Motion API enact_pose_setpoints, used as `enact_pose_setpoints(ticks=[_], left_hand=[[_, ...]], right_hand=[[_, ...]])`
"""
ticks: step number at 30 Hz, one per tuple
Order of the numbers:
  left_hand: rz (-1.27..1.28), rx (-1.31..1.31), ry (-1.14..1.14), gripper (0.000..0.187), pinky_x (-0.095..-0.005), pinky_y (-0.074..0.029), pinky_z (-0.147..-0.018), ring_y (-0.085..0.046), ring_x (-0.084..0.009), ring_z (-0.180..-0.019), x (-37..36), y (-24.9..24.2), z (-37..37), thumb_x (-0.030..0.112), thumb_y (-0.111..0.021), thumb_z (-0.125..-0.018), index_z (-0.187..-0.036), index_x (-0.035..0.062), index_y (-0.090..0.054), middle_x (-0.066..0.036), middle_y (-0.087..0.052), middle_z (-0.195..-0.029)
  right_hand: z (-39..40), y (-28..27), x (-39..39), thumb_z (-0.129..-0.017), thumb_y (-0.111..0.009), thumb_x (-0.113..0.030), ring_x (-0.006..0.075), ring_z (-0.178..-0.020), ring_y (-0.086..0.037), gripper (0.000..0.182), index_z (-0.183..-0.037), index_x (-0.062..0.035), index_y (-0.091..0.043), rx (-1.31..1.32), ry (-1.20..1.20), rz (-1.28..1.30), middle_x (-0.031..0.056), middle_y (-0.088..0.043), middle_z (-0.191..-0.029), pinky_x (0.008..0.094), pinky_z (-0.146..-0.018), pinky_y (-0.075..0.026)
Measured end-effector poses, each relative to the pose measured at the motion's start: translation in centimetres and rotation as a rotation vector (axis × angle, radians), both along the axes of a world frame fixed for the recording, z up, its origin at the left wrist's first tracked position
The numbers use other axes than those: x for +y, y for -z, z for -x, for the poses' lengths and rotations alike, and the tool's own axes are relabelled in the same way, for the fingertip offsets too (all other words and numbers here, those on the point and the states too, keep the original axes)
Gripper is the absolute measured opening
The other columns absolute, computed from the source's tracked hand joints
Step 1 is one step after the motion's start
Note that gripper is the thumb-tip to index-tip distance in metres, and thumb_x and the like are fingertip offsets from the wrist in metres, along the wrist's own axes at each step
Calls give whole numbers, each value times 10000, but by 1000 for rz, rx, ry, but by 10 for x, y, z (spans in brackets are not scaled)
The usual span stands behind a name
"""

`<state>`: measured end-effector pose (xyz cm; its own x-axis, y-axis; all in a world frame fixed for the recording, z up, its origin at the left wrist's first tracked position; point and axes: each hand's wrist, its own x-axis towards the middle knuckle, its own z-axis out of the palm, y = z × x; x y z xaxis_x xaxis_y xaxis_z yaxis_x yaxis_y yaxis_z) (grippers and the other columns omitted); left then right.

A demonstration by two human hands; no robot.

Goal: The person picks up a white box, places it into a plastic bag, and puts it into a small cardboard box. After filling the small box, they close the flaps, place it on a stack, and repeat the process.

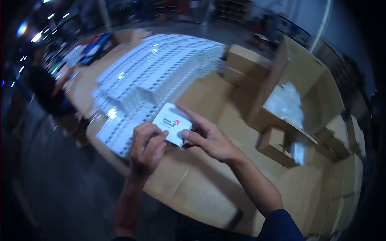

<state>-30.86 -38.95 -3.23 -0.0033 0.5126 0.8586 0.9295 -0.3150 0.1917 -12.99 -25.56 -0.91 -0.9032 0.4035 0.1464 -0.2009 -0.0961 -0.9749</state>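
While both hands (146, 146) (209, 136) pinch white box (172, 123) | fingers curled | above cardboard (209, 100)

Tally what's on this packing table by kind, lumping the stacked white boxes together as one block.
White box held in both hands: 1
Block of stacked white boxes: 1
Large open carton with white contents: 1
Closed brown cartons at the far edge: 2
Small brown carton near the open one: 1
Total: 6
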Motion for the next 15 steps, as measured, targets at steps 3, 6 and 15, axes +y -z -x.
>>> enact_pose_setpoints(ticks=[3,6,15], left_hand=[[102,-24,236,417,-396,-567,-770,-648,-312,-1022,30,-17,-43,-155,-749,-677,-1041,41,-690,-128,-617,-1043],[298,-133,500,460,-429,-585,-816,-668,-339,-1016,61,-40,-81,-152,-703,-691,-1109,40,-686,-132,-624,-1073],[441,0,636,186,-439,-539,-794,-674,-374,-930,261,-59,-228,-26,-684,-847,-1032,-9,-679,-190,-669,-978]], right_hand=[[-53,1,16,-1061,-589,-132,164,-1136,-619,406,-1456,-51,-551,26,184,-25,82,-601,-1311,344,-877,-617],[-122,-7,30,-1052,-587,-100,187,-1108,-658,284,-1313,-1,-638,-9,241,58,98,-617,-1309,340,-823,-672],[-297,-36,120,-1019,-564,-64,89,-798,-594,243,-1188,-34,-735,-260,1042,-606,49,-662,-967,259,-750,-493]])
